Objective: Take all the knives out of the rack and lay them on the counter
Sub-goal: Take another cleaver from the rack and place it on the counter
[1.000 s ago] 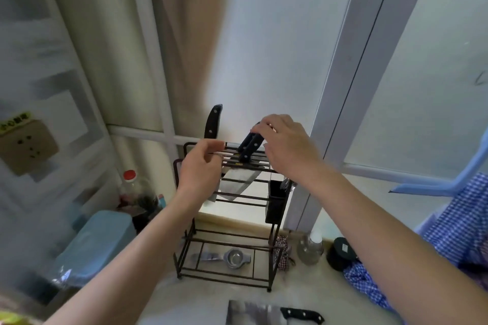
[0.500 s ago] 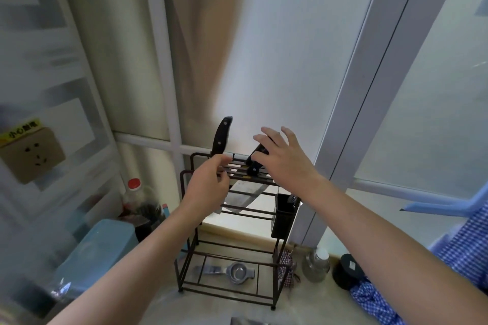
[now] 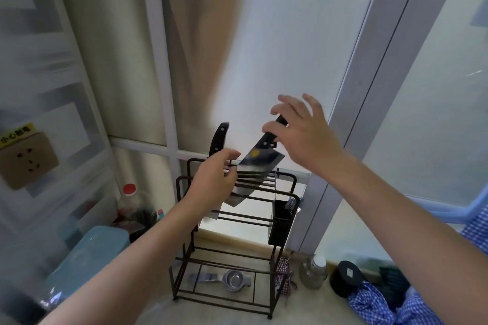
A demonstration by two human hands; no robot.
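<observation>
Right hand [image 3: 303,137] pinches the black riveted handle of a broad steel cleaver [image 3: 254,169]; grip closed on the handle with thumb and forefinger, other fingers spread loose. Cleaver tilted, handle up and to the right, lower blade still down among the top bars of the dark metal wire rack [image 3: 285,235]. Left hand [image 3: 214,182] at the rack's top rail beside the blade, fingers curled; whether its grip clasps the rail or only touches it, cannot tell. A second black-handled knife [image 3: 219,140] stands upright in the rack, just left of the cleaver. Rack stands on the pale counter [image 3: 311,306]. A metal strainer [image 3: 233,280] lies on the rack's bottom tier.
</observation>
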